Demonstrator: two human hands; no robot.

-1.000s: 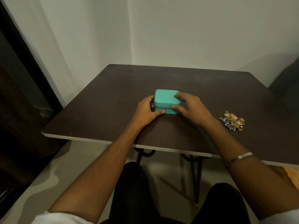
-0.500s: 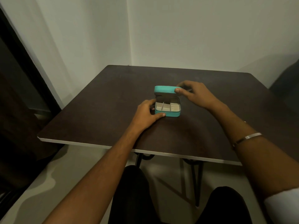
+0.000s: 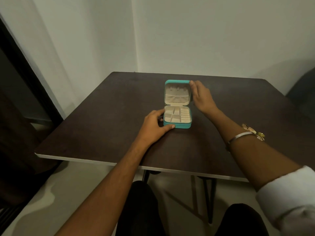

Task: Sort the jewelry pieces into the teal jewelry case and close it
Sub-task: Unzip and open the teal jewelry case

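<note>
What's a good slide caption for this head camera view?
Left hand steadies the open teal jewelry case; right hand holds its lid up.

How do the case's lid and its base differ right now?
The lid stands upright, while the base lies flat on the table. The lid's lining shows a pocket and small tabs; the base is split into compartments. The right hand holds the lid's edge; the left hand grips the base. Both are teal outside, cream inside, and look empty.
</note>
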